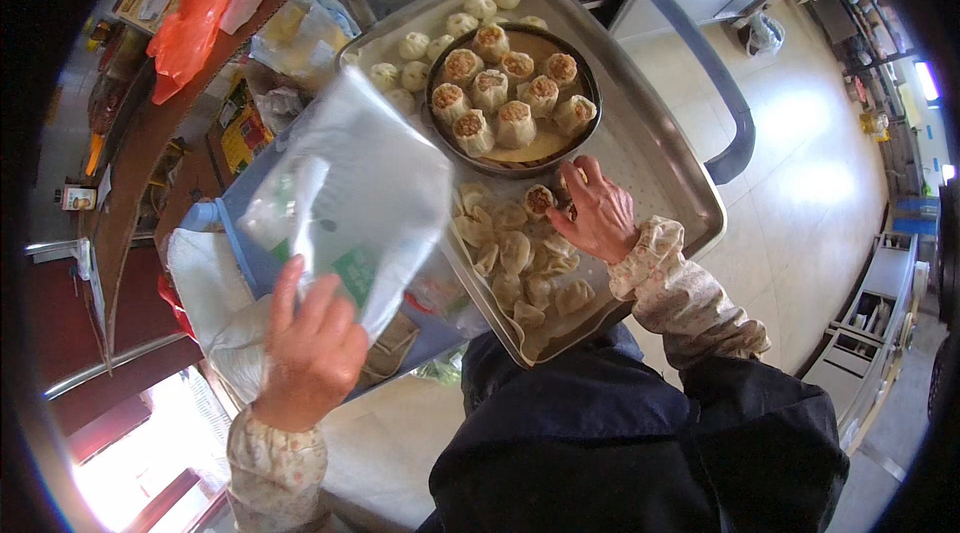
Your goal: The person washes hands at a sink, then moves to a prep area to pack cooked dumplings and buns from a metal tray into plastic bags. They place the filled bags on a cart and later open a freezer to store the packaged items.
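Note:
My left hand (311, 341) grips a clear plastic bag (397, 158) with green print, which hangs in front of the metal tray's left side. My right hand (596, 210) is over the tray (660, 150), its thumb and fingers closed around a shumai (570, 180) that they partly hide. Just left of the thumb stands another open-topped shumai (539, 200). Pale folded dumplings (517, 255) lie in the tray's near part. Beyond my right hand, a round dark-rimmed dish (555, 146) bears several shumai (515, 124). Several small pleated buns (414, 46) sit in the far left part.
The tray rests on a blue cart (277, 158) with a curved handle (720, 82). White cloth (206, 270) lies at the cart's left. A cardboard edge (135, 180) and an orange plastic bag (195, 30) stand farther left. Tiled floor (795, 158) stretches to the right.

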Available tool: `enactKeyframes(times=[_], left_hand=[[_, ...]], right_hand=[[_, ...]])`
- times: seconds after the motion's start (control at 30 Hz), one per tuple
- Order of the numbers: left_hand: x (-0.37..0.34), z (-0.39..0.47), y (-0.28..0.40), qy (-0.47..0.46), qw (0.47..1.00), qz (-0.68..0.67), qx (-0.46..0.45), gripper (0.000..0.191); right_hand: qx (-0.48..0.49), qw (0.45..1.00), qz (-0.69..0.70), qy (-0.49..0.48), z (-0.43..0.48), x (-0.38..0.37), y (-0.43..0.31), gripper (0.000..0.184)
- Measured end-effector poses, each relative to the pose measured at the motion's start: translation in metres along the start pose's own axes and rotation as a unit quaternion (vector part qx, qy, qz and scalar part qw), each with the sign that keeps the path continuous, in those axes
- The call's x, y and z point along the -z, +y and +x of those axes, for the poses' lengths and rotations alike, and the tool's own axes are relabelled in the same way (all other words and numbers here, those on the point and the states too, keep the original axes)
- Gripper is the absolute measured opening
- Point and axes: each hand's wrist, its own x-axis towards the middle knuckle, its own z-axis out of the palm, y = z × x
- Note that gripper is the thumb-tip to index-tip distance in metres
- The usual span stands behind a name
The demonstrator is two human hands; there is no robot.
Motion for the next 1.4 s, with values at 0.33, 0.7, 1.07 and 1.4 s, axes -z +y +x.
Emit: enactKeyframes(times=[0.33,0.7,1.07,1.4], left_hand=[[-0.012,0.016,0.010,-0.008,0.999,-0.044,-0.026,0.009],[-0.016,0.014,0.010,0.005,0.997,-0.057,-0.045,0.008],[-0.016,0.028,0.019,0.006,0.994,-0.066,-0.088,0.007],[-0.029,0.019,0.016,0.041,0.996,-0.073,-0.037,0.010]], right_hand=[[-0.066,0.997,0.035,-0.031,0.003,-0.017,0.013,0.047],[-0.189,0.786,0.588,-0.029,0.010,0.015,0.063,0.038],[0.101,0.936,0.332,-0.058,0.088,-0.034,-0.144,0.019],[0.167,0.895,0.413,0.029,0.054,-0.013,-0.090,0.017]])
